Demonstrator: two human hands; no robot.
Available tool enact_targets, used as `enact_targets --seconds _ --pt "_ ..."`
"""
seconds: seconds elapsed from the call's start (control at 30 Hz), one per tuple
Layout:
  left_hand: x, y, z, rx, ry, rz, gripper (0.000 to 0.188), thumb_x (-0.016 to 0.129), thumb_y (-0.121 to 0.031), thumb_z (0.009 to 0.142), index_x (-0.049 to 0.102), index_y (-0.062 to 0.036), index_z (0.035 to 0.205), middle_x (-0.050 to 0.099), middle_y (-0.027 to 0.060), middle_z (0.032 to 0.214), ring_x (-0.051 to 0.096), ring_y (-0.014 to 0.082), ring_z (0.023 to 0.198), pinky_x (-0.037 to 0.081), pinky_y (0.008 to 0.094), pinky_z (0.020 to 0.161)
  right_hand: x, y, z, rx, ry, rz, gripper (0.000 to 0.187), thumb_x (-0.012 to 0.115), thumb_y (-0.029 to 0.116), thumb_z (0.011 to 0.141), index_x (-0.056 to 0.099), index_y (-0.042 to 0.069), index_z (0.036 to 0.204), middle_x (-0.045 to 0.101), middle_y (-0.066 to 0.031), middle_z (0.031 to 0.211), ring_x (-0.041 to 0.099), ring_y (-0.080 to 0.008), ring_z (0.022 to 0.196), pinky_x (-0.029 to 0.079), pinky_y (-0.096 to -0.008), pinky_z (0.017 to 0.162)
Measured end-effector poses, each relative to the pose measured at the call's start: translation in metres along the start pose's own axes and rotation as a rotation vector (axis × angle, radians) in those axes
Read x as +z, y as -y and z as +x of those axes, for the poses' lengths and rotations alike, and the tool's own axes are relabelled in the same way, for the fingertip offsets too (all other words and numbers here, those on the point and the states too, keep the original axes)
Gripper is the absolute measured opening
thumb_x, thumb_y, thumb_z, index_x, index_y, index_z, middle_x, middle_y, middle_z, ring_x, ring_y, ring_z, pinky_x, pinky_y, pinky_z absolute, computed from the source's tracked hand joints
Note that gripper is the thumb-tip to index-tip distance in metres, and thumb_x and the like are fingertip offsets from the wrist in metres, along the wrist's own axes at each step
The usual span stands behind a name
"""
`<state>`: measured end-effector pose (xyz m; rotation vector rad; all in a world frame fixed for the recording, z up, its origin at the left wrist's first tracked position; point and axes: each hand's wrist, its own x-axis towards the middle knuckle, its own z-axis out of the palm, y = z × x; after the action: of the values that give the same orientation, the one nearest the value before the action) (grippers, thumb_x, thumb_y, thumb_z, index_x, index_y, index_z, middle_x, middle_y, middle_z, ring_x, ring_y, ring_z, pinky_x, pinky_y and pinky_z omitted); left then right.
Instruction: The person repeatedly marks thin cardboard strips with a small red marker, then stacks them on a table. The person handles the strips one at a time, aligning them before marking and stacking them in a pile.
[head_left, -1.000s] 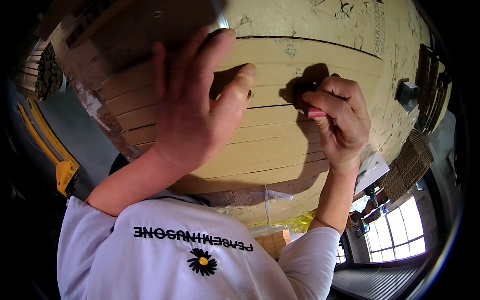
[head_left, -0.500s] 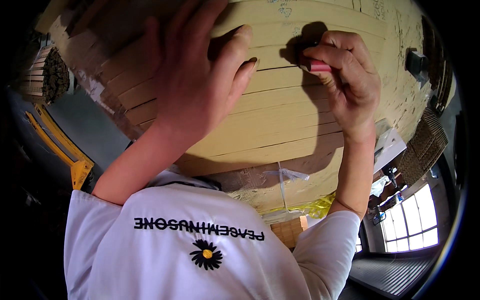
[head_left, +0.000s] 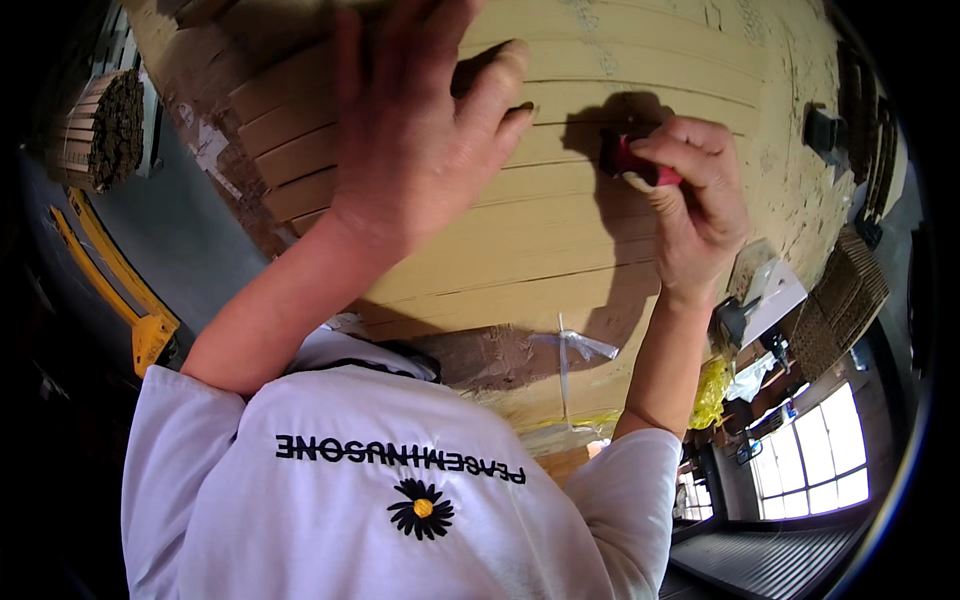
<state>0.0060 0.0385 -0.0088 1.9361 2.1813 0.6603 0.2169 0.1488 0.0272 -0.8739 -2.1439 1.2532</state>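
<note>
Several tan cardboard strips point(head_left: 560, 205) lie side by side in front of me, with dark gaps between them. Over their left part is my left hand point(head_left: 410, 150), fingers apart and nothing seen in them; whether it touches the cardboard I cannot tell. At the right part of the strips my right hand point(head_left: 700, 200) is closed, its thumb and fingers pinching a short red object with a dark end point(head_left: 650, 168). The dark end points left toward the strips, and its exact kind is not clear. A shadow falls beside it.
A strip of clear tape point(head_left: 575, 346) stands out at the near edge of the worn cardboard-covered surface. On the floor at left are yellow forks point(head_left: 110, 260) and a bundle of slats point(head_left: 95, 130). A dark block point(head_left: 825, 130) sits at right, yellow plastic point(head_left: 712, 393) near my right forearm.
My right hand has shifted nearer to me and slightly left in the picture, still pinching the red object. The left hand has moved slightly to the right, fingers still apart.
</note>
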Motion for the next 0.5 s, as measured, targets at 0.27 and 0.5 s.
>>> enact_targets --seconds 0.27,0.5 --pt "0.008 0.008 -0.005 0.002 -0.026 0.009 0.041 0.081 -0.03 0.078 0.07 -0.014 0.114 0.046 0.019 0.148 0.041 0.0418 0.139 0.028 0.0714 0.11 0.006 0.001 0.007 -0.121 0.089 -0.178 0.022 0.082 0.004 0.074 0.077 0.001 0.095 0.066 -0.008 0.092 0.063 -0.0216 0.081 0.05 -0.0307 0.068" --pt "0.01 0.008 -0.006 0.007 -0.047 -0.02 0.039 0.081 -0.029 0.079 0.071 -0.0144 0.114 0.046 0.0191 0.149 0.04 0.0415 0.14 0.026 0.0703 0.112 0.005 0.004 0.01 -0.134 0.144 -0.253 0.025 0.084 0.007 0.072 0.077 0.002 0.095 0.066 -0.0067 0.089 0.063 -0.021 0.079 0.05 -0.0308 0.067"
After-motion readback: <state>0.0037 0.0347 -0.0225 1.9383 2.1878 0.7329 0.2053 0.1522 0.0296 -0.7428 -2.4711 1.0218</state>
